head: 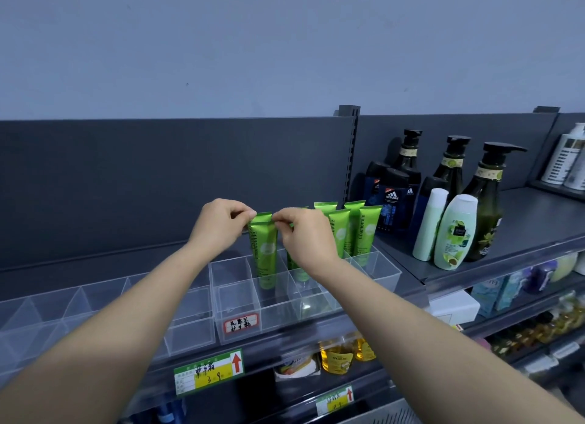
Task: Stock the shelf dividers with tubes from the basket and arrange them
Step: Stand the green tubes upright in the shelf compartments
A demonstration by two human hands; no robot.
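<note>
Head view: left hand, right hand pinch green tube crimp; latter half hides neighbour tube.

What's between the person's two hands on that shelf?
Head view: the crimped top of a green tube, standing in the clear divider; left hand and right hand each pinch a corner.

One head-worn wide-angle view, facing forward and slightly down — close to the shelf dividers, low in frame

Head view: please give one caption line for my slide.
Left hand and right hand pinch the top edge of a green plastic tube standing in the clear plastic shelf divider.
</note>
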